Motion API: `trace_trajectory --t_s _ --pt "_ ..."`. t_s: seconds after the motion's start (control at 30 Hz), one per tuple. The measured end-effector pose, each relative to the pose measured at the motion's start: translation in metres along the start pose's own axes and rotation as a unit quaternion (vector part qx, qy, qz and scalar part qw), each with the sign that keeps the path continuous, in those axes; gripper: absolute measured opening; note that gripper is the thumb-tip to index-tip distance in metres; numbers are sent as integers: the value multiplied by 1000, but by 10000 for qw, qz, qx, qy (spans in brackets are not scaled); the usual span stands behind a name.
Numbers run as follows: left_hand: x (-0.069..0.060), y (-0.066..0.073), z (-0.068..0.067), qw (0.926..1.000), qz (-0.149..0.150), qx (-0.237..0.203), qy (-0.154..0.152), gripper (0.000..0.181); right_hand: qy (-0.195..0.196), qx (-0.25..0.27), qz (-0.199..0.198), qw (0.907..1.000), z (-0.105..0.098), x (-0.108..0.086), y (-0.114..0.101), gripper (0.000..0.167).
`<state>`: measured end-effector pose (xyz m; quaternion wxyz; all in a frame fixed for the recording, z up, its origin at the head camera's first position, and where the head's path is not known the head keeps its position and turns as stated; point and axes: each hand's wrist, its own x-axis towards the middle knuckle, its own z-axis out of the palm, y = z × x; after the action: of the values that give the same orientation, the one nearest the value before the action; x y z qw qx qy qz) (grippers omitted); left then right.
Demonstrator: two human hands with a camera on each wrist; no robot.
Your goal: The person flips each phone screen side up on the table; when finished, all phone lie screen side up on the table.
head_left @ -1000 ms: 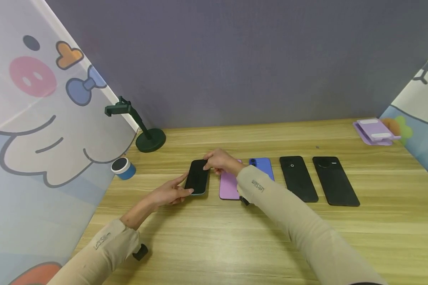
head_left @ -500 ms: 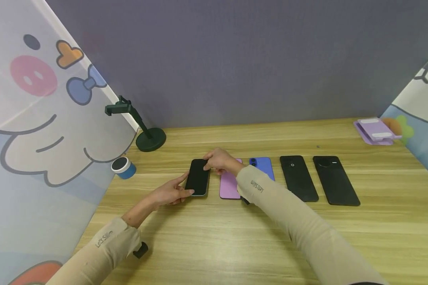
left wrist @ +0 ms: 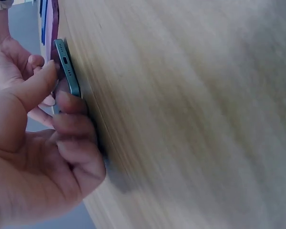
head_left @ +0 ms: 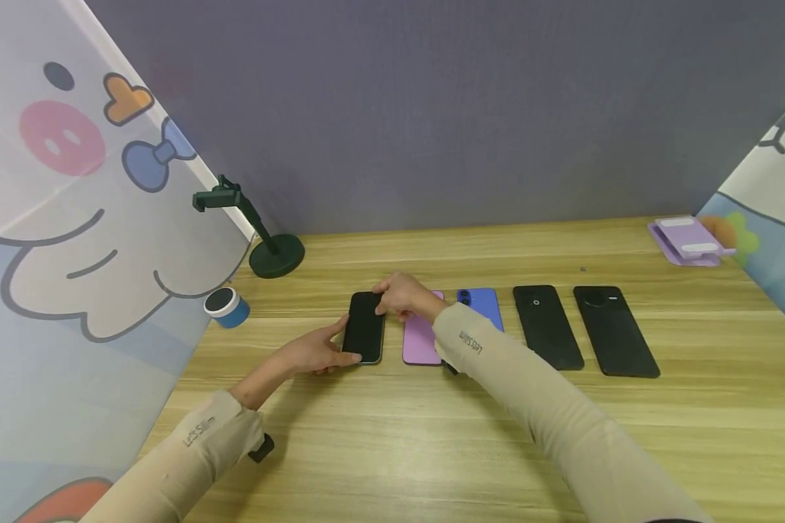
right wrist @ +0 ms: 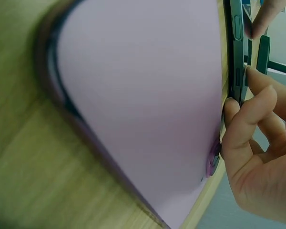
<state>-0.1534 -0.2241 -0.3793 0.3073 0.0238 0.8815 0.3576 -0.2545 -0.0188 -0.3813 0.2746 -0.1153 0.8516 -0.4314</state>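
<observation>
At a wooden table (head_left: pixel 392 450), the left hand (head_left: pixel 317 351) pinches a black-screened phone (head_left: pixel 364 334) near its lower left corner (its rim is green); the right hand (head_left: pixel 404 294) pinches the far right corner. The phone is screen up, beside a pink phone (head_left: pixel 420 343). Farther left stands a blue jar (head_left: pixel 235 315).

Lilac phone (head_left: pixel 420 347): R side pt. hid. by R hand (head_left: pixel 402 293) & R sleeve (head_left: pixel 536 385), hd. view; near corner blurred, cut at top edge, R wrist view. Blue phone (head_left: pixel 485 306): lower pt. hid. behind R sleeve. Black-screened phone (head_left: pixel 363 338): upper R corner under R hand. Dk. speck (head_left: pixel 583 269): too sm. to ID. L hand (left wrist: pixel 33 162): cut at L edge, L wrist view.
</observation>
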Motion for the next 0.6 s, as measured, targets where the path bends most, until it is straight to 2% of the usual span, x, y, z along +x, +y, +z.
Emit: trace_trajectory --t_s 0.1,0.2,0.3,0.43,0.6 --pt "3 0 0 9973 -44 696 224 102 -2 -108 -12 9999 -1 -1 -1 52" --pt "2 1 0 9890 -13 1409 453 104 3 -209 -13 9998 -1 0 0 53" --pt "1 2 1 9804 38 1879 585 105 -24 -306 -8 9995 -1 2 1 53" --pt "-1 5 2 9740 38 2166 669 105 -51 -389 -60 9992 -1 2 1 53" --pt "-4 7 2 9695 58 2335 744 103 -53 -424 -63 9991 -1 1 -1 52"
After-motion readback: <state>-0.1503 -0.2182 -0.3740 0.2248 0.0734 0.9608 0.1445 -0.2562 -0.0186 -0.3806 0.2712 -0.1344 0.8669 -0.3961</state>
